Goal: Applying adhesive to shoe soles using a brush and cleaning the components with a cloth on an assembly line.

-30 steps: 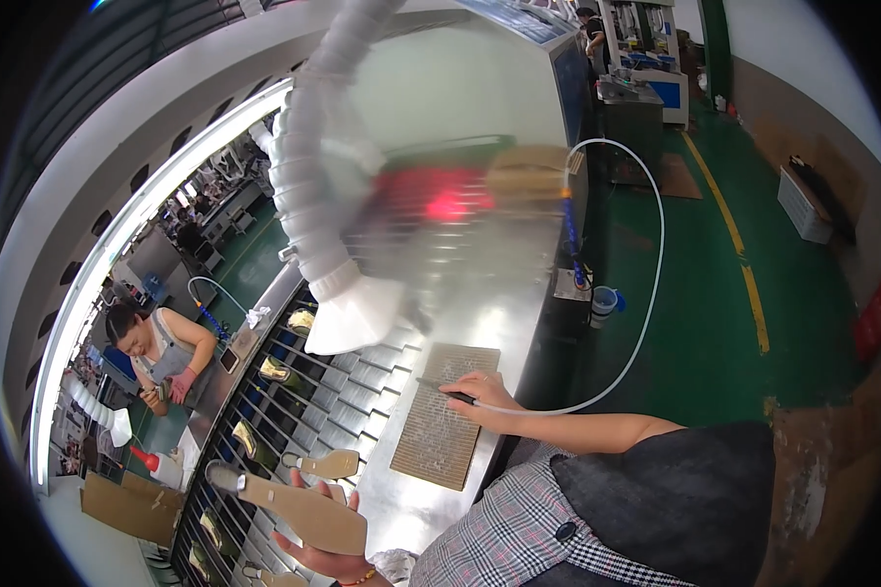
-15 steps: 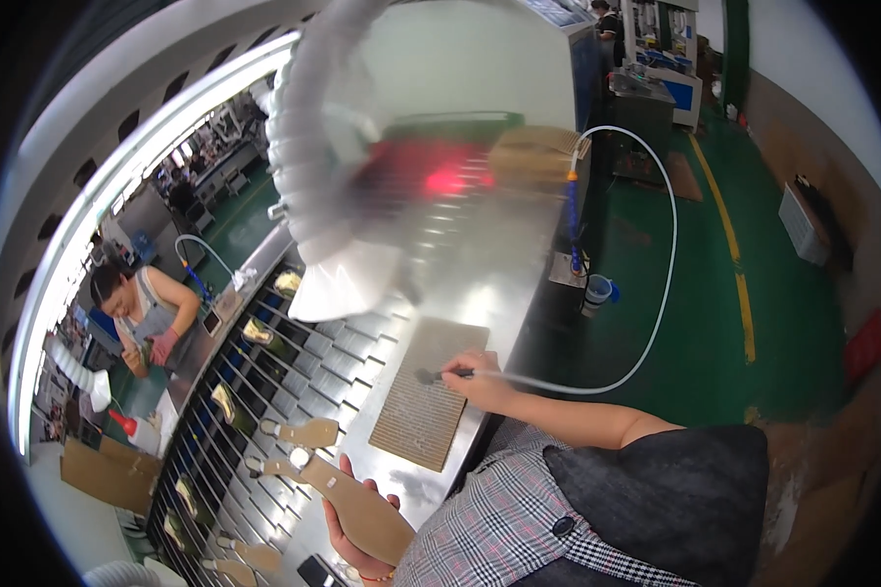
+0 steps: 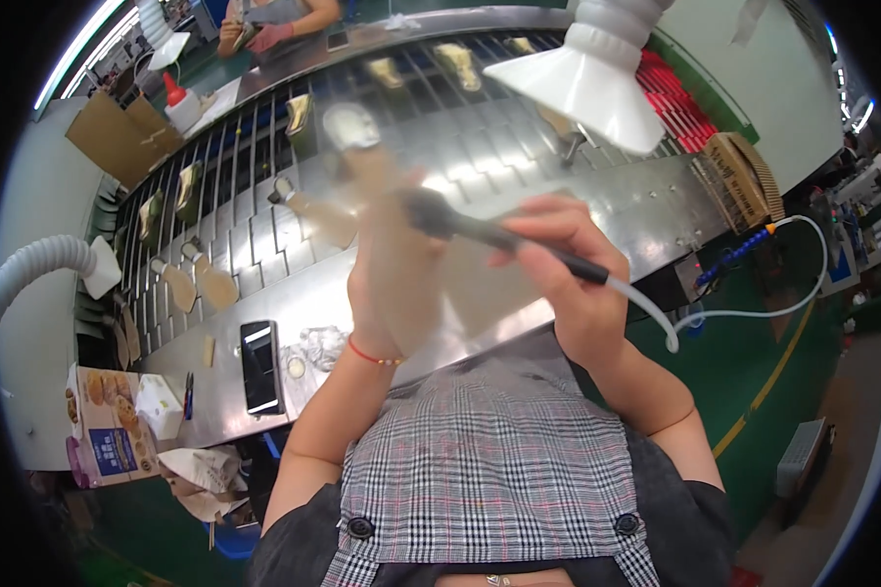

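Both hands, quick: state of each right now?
Left hand: holding the tan sole-shaped piece, motion-blurred.
Right hand: closed on the black brush.

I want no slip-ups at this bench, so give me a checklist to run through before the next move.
1. Left hand has hold of the tan sole-shaped piece: ok.
2. Right hand grips the black brush by its handle: ok.
3. White hose joined to the handle's rear end: ok.
4. Brush head touching the piece: cannot tell, both are blurred.
5. Piece's surface evenly covered: cannot tell, too blurred.
6. Phone lying apart from both hands: ok.
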`<act>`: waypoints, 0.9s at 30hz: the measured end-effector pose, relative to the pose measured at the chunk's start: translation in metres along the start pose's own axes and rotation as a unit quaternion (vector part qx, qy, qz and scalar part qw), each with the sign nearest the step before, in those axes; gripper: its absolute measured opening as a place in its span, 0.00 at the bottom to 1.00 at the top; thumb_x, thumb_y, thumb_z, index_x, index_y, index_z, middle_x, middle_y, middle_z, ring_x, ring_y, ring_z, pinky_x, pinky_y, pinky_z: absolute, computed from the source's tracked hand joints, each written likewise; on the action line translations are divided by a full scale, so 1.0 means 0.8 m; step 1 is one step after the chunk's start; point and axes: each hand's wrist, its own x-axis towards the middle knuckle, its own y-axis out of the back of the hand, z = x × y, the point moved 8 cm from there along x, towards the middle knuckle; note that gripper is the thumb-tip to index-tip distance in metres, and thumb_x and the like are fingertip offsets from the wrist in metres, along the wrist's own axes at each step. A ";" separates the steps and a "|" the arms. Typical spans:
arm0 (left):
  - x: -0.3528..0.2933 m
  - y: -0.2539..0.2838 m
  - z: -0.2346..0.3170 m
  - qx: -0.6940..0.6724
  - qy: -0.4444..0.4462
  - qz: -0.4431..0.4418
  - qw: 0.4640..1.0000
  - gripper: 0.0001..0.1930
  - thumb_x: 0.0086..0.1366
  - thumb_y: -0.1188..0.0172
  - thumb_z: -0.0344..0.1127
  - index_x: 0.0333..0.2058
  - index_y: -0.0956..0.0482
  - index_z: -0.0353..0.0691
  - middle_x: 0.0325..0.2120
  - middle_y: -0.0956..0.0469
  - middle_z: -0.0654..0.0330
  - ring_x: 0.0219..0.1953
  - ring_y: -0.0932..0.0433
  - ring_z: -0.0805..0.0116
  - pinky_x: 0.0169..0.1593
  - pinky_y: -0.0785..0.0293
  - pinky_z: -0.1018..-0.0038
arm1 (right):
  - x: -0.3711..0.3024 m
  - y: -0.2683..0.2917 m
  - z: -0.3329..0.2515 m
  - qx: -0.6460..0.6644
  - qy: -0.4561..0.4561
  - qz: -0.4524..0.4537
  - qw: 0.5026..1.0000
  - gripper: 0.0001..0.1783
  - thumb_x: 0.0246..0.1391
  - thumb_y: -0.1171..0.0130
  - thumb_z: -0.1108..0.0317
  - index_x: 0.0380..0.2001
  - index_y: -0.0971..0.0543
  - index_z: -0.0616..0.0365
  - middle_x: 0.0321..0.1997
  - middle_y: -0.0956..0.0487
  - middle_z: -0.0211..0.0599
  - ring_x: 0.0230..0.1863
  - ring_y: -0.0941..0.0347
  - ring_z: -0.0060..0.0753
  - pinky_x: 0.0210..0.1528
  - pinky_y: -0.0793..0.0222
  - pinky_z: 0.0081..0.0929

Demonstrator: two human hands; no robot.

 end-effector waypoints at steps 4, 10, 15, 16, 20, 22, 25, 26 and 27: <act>-0.007 -0.008 0.005 -0.392 0.076 0.080 0.913 0.29 0.75 0.66 0.52 0.68 0.51 0.42 0.60 0.37 0.60 0.53 0.29 0.68 0.50 0.23 0.74 | -0.021 -0.056 -0.062 -0.364 0.221 -0.051 0.903 0.15 0.43 0.34 0.68 0.38 0.18 0.55 0.33 0.17 0.25 0.51 0.27 0.32 0.57 0.51 0.34; -0.011 -0.001 0.007 -0.537 0.046 0.096 0.837 0.28 0.75 0.67 0.54 0.68 0.50 0.53 0.68 0.47 0.62 0.58 0.33 0.62 0.50 0.23 0.69 | -0.037 -0.087 -0.062 -0.428 0.295 -0.026 0.854 0.13 0.45 0.36 0.67 0.37 0.18 0.55 0.30 0.17 0.25 0.48 0.25 0.28 0.58 0.52 0.34; -0.011 0.021 -0.007 -0.599 -0.036 0.105 0.793 0.32 0.74 0.65 0.55 0.70 0.55 0.50 0.70 0.51 0.57 0.60 0.33 0.61 0.54 0.25 0.74 | -0.043 -0.093 -0.074 -0.309 0.316 -0.027 0.897 0.12 0.44 0.37 0.65 0.35 0.16 0.53 0.28 0.17 0.23 0.45 0.24 0.24 0.55 0.50 0.31; -0.013 0.024 -0.006 -0.580 -0.003 0.124 0.805 0.32 0.73 0.63 0.55 0.70 0.55 0.50 0.69 0.51 0.57 0.60 0.33 0.61 0.54 0.25 0.74 | -0.028 -0.090 -0.064 -0.339 0.290 -0.028 0.894 0.10 0.44 0.38 0.66 0.33 0.16 0.52 0.26 0.17 0.22 0.43 0.24 0.23 0.54 0.49 0.31; -0.004 0.033 -0.010 -0.640 -0.067 0.102 0.759 0.29 0.74 0.63 0.53 0.70 0.54 0.52 0.69 0.49 0.58 0.61 0.34 0.60 0.55 0.25 0.72 | -0.059 -0.100 -0.064 -0.335 0.340 -0.049 0.877 0.09 0.43 0.37 0.65 0.31 0.15 0.51 0.28 0.16 0.21 0.44 0.25 0.24 0.51 0.49 0.30; -0.001 0.026 0.005 -0.791 -0.052 -0.085 0.604 0.29 0.74 0.60 0.48 0.70 0.55 0.52 0.68 0.48 0.54 0.61 0.34 0.57 0.55 0.23 0.71 | -0.066 -0.097 -0.073 -0.318 0.367 -0.077 0.871 0.12 0.40 0.37 0.66 0.33 0.16 0.51 0.30 0.16 0.22 0.45 0.26 0.24 0.50 0.49 0.30; -0.004 0.031 0.014 -0.801 -0.087 -0.037 0.591 0.28 0.75 0.62 0.48 0.69 0.55 0.51 0.68 0.48 0.55 0.62 0.35 0.57 0.55 0.23 0.71 | -0.027 -0.091 -0.053 -0.350 0.256 -0.069 0.899 0.12 0.39 0.40 0.67 0.30 0.15 0.50 0.27 0.16 0.20 0.43 0.26 0.20 0.50 0.50 0.29; -0.002 0.035 0.002 -0.747 -0.062 0.050 0.661 0.28 0.75 0.64 0.49 0.69 0.54 0.51 0.68 0.48 0.54 0.62 0.35 0.57 0.56 0.24 0.70 | -0.034 -0.090 -0.051 -0.352 0.258 -0.068 0.897 0.12 0.39 0.40 0.67 0.30 0.15 0.50 0.27 0.16 0.20 0.43 0.26 0.20 0.50 0.50 0.29; -0.002 0.043 -0.010 -0.680 -0.036 0.136 0.719 0.28 0.76 0.66 0.49 0.69 0.54 0.50 0.68 0.48 0.54 0.62 0.35 0.57 0.56 0.24 0.70 | -0.051 -0.095 -0.057 -0.338 0.293 -0.102 0.888 0.13 0.39 0.38 0.67 0.34 0.16 0.50 0.31 0.16 0.21 0.45 0.26 0.23 0.50 0.50 0.29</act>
